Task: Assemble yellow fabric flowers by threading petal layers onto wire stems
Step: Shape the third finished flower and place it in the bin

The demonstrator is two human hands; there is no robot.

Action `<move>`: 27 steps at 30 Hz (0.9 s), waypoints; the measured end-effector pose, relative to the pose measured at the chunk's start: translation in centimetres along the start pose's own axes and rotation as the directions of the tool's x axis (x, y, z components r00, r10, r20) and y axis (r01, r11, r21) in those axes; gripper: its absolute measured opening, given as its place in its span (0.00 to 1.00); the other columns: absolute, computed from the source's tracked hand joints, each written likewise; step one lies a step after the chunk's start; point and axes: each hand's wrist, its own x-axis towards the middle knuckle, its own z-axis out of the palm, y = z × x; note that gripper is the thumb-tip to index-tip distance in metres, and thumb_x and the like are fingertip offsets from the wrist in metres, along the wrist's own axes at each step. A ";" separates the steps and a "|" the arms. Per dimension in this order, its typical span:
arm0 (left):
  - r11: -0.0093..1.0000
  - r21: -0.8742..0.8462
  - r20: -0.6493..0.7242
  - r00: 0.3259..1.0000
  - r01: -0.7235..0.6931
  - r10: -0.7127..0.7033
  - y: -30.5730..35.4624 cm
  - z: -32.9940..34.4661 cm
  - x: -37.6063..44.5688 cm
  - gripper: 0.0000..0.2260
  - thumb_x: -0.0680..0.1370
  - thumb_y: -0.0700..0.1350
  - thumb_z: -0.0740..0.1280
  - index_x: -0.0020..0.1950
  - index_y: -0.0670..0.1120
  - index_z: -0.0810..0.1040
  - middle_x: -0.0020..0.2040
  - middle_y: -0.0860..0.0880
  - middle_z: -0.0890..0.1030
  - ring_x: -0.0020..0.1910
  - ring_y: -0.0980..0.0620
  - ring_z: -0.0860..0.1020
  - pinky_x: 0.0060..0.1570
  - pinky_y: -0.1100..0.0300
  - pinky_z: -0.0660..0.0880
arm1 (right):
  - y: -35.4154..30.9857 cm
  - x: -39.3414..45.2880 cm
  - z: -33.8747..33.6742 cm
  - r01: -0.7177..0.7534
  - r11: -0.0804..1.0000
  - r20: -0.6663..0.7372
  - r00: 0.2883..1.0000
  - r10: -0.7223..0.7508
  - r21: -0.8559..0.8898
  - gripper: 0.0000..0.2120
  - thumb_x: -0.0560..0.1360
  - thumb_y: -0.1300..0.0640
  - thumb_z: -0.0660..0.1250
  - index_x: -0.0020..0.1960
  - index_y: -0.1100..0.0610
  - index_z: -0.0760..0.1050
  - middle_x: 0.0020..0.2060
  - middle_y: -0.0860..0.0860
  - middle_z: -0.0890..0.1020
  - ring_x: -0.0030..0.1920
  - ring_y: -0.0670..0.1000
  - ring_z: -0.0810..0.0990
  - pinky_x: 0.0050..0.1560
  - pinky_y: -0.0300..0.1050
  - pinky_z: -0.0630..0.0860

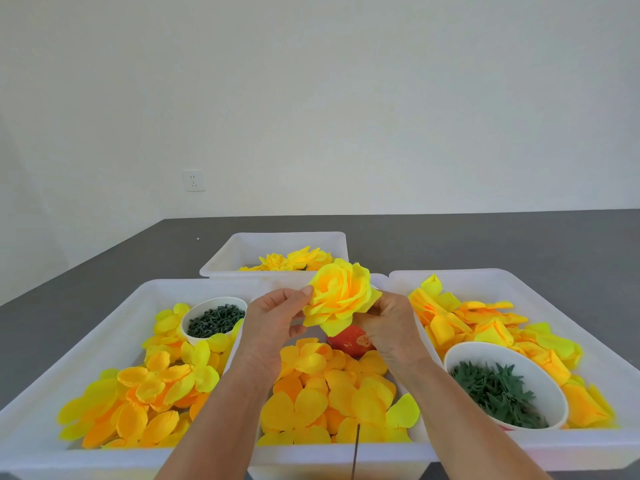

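Observation:
A full yellow fabric flower [341,295] is held up above the middle tray. My left hand [273,318] pinches its left petal edge between thumb and fingers. My right hand [389,322] grips the flower from underneath on the right, its fingers curled behind the petals. The flower's stem is hidden by the hands. A thin dark wire [355,452] stands up at the near edge of the middle tray [339,455], which holds loose yellow-orange petal layers [332,386].
A left tray [114,313] holds petals and a white bowl of dark green pieces [214,320]. A right tray [568,306] holds petals and a bowl of green calyx pieces [498,393]. A far tray [242,254] holds finished flowers. A red object [349,341] lies under the flower.

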 end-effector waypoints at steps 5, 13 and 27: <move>0.999 -0.052 0.009 1.000 0.007 -0.006 -0.2 -0.4 0.3 0.05 0.75 0.38 0.67 0.45 0.39 0.82 0.37 0.45 0.84 0.36 0.52 0.83 0.31 0.61 0.77 | -0.1 -0.3 -0.1 -0.031 1.000 0.109 0.994 0.031 -0.003 0.06 0.69 0.67 0.73 0.35 0.61 0.80 0.30 0.50 0.82 0.32 0.41 0.76 0.35 0.34 0.74; 0.999 -0.038 0.040 0.999 -0.025 0.026 -0.4 -0.3 0.3 0.06 0.75 0.40 0.67 0.40 0.42 0.82 0.36 0.47 0.83 0.36 0.54 0.81 0.34 0.62 0.77 | -0.5 -0.3 -0.1 -0.102 0.993 0.076 0.992 0.098 0.060 0.11 0.67 0.63 0.75 0.35 0.47 0.79 0.28 0.38 0.81 0.33 0.36 0.78 0.35 0.27 0.73; 0.997 -0.037 -0.043 0.997 -0.068 0.066 0.6 0.2 -0.9 0.10 0.67 0.48 0.72 0.44 0.45 0.80 0.37 0.50 0.79 0.37 0.52 0.76 0.38 0.58 0.74 | -1.3 -0.3 -0.3 -0.142 0.969 -0.014 0.989 0.148 0.203 0.12 0.66 0.61 0.76 0.31 0.45 0.82 0.30 0.43 0.83 0.32 0.39 0.78 0.33 0.29 0.74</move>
